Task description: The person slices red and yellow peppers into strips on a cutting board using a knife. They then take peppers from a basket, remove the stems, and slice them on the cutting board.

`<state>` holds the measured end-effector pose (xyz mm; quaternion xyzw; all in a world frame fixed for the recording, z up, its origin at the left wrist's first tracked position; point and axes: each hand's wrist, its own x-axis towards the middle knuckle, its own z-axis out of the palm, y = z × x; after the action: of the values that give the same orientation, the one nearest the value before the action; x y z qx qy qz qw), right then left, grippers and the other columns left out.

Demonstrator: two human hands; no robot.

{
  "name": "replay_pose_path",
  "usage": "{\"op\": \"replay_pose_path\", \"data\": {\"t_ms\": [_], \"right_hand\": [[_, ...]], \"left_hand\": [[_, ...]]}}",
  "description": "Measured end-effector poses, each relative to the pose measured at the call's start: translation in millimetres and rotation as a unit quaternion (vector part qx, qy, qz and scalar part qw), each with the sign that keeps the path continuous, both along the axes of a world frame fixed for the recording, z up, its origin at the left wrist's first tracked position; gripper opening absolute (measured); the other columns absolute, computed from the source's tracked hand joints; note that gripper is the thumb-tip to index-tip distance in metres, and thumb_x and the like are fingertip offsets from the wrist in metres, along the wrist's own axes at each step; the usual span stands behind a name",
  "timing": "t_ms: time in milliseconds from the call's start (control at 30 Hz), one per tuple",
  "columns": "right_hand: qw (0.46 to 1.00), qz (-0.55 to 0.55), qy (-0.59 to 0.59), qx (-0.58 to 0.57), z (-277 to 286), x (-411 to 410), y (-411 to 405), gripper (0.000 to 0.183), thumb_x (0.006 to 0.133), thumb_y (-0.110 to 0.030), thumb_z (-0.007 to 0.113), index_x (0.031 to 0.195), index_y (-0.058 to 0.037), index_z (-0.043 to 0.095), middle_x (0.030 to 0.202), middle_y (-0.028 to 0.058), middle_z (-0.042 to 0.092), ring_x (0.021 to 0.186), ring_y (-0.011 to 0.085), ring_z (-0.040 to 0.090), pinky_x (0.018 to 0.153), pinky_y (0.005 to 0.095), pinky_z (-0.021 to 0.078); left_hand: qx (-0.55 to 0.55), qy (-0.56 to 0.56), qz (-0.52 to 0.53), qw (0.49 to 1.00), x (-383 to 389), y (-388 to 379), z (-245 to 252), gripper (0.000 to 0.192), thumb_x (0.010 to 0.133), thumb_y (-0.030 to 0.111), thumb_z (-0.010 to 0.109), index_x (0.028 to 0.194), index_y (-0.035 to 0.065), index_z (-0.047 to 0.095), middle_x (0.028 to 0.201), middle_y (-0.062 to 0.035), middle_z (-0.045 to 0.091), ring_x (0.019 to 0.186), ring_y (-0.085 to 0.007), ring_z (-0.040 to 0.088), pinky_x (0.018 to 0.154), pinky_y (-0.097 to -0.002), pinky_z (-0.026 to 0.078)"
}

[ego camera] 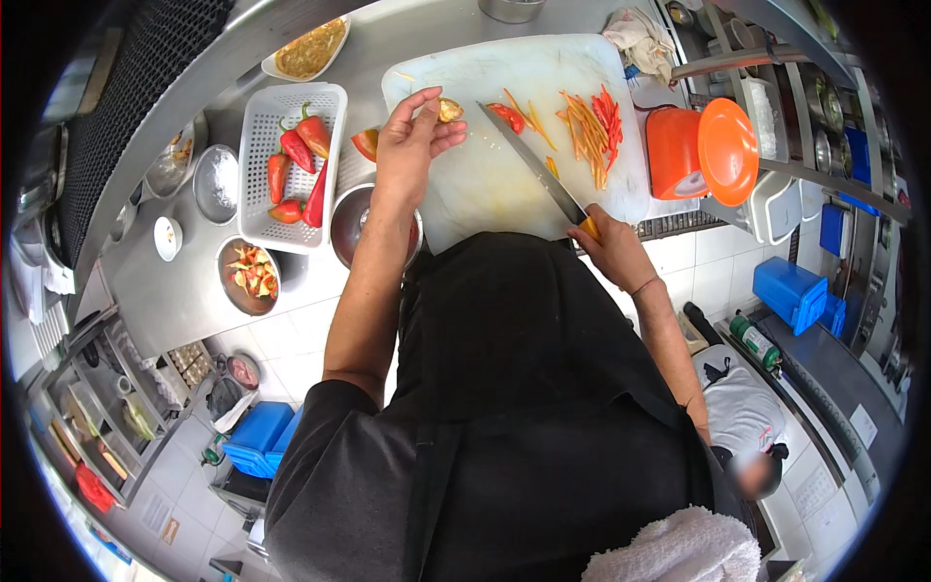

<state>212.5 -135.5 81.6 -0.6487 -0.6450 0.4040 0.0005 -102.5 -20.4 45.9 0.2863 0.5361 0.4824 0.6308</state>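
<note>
My left hand (412,145) pinches a small yellowish pepper core (450,110) above the left part of a white cutting board (494,207). My right hand (617,244) grips the yellow handle of a kitchen knife (538,171). Its blade slants up and left over the board, its tip near a red pepper piece (507,116). A few orange strips (540,120) lie beside that piece. Farther right are piles of orange pepper strips (585,138) and red pepper strips (608,120). A cut pepper piece (366,144) sits at the board's left edge, partly behind my left hand.
Left of the board stand a white perforated basket (251,145) of whole red peppers, a metal bowl (349,225) partly under my forearm, and a bowl of pepper scraps (254,280). An orange kitchen scale (669,153) and a cloth (640,40) are right. Another person (742,407) is behind, right.
</note>
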Motion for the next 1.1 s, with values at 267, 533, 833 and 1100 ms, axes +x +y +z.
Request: {"op": "replay_pose_path", "data": {"t_ms": [267,533,833,1100], "right_hand": [[1.000,0.007,-0.010,-0.004,5,-3,2,0.039,0.104,-0.036,0.069,0.119,-0.0019,0.057,0.090,0.0304,0.071,0.092,0.0517,0.070,0.077,0.0551,0.0547],[1.000,0.011,-0.013,-0.004,4,-3,1,0.037,0.104,-0.034,0.068,0.118,-0.0024,0.056,0.091,0.0303,0.071,0.093,0.0514,0.070,0.079,0.0560,0.0549],[1.000,0.007,-0.012,-0.010,4,-4,1,0.038,0.105,-0.035,0.068,0.121,-0.0022,0.057,0.094,0.0305,0.072,0.096,0.0508,0.070,0.080,0.0560,0.0548],[1.000,0.002,-0.018,0.000,5,-2,-1,0.037,0.104,-0.034,0.069,0.120,-0.0029,0.058,0.092,0.0295,0.072,0.093,0.0506,0.070,0.079,0.0562,0.0542]], "left_hand": [[-0.067,-0.228,0.028,0.971,-11,-2,1,0.039,0.114,0.031,0.055,0.142,0.0045,0.060,0.105,-0.0129,0.071,0.080,-0.0093,0.069,0.076,-0.0211,0.062],[-0.081,-0.323,0.015,0.943,-19,-1,1,0.041,0.112,0.029,0.058,0.141,0.0001,0.058,0.103,-0.0107,0.070,0.082,-0.0095,0.070,0.079,-0.0207,0.063],[-0.046,-0.301,-0.002,0.952,-17,-3,-1,0.035,0.103,0.008,0.069,0.135,-0.0031,0.062,0.106,-0.0105,0.072,0.089,-0.0121,0.072,0.086,-0.0251,0.064],[-0.023,-0.119,-0.003,0.993,-11,-7,-8,0.036,0.103,0.009,0.070,0.137,-0.0022,0.063,0.109,-0.0114,0.073,0.091,-0.0134,0.073,0.080,-0.0252,0.063]]}}
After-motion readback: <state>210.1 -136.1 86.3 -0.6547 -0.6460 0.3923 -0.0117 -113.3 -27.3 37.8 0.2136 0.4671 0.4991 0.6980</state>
